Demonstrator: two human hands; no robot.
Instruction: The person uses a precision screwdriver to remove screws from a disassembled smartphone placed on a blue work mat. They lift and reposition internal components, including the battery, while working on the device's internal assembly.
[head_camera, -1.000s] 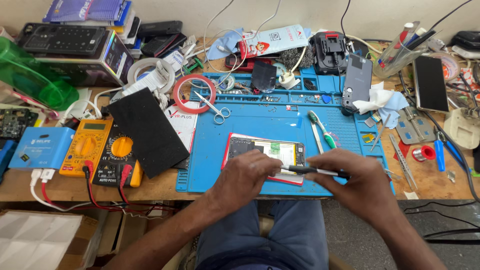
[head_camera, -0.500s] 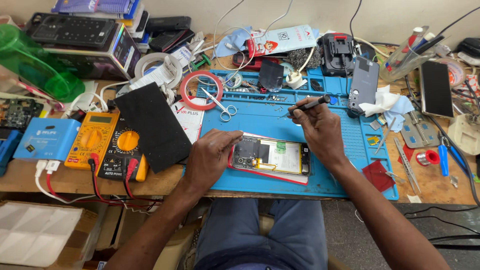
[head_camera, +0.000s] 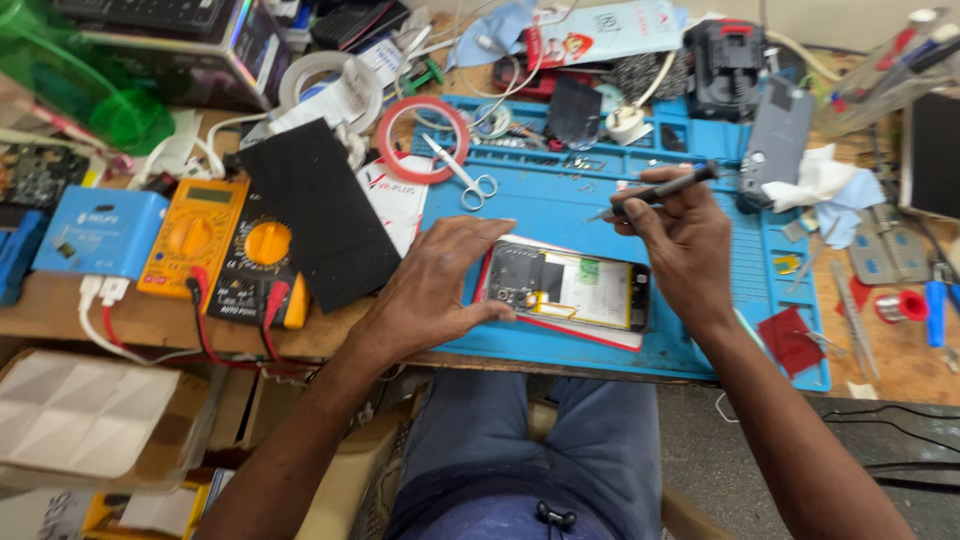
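While left hand (head_camera: 440, 285) steadies opened phone (head_camera: 566, 287), fingers spread, right hand (head_camera: 680, 235) fingers pinching screwdriver (head_camera: 655, 190)

Left hand (head_camera: 440, 285) on opened phone (head_camera: 565, 286), right hand (head_camera: 680, 240) gripping screwdriver (head_camera: 655, 190)

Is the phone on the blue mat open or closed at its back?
Open. The flat rectangular phone lies with its back cover off: dark board, pale battery area and green part are exposed. The left hand steadies it.
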